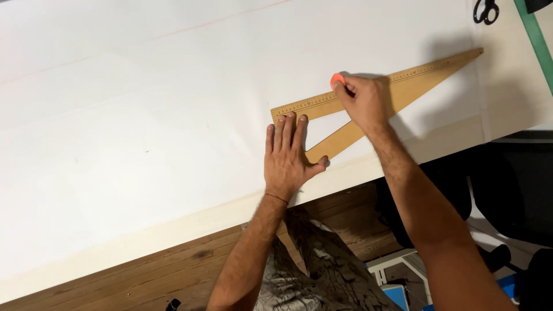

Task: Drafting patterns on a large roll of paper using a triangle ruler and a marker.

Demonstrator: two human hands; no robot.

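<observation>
Left hand (pixel 286 158) flat, fingers spread, pressing near-left corner of wooden triangle ruler (pixel 403 80) onto white sheet (pixel 144 115). Right hand (pixel 363 103) pinched shut on orange chalk (pixel 337 79) at ruler's far edge. Scissors (pixel 487 10) far right.

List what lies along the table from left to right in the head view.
Left hand → orange marking chalk → right hand → far tip of the wooden triangle ruler → black scissors → green strip.
</observation>
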